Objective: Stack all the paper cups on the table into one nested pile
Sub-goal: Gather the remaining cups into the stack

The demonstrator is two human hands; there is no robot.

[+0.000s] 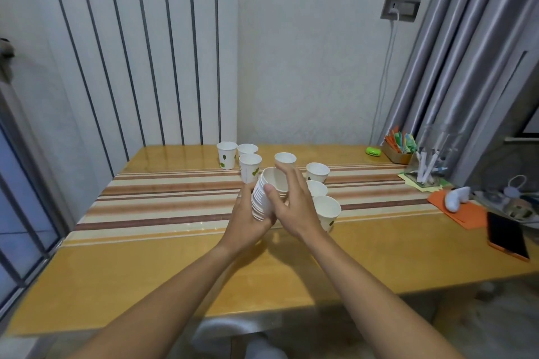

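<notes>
A nested pile of white paper cups (264,194) is held tilted above the striped table runner, mouth facing up and away. My left hand (248,220) grips its lower end from below. My right hand (291,201) holds the upper cups, thumb on the near side and fingers over the far rim. Loose white cups with green leaf prints stand upright around it: three at the back left (227,154) (247,150) (250,167), one behind the pile (285,160), and three on the right (317,172) (317,188) (328,211).
The wooden table (175,265) carries a striped runner (163,198). At the right lie a dark phone (507,234), orange paper (460,210), a white object (456,197), a box of coloured packets (399,146) and a green case (374,151). Curtains hang at the right.
</notes>
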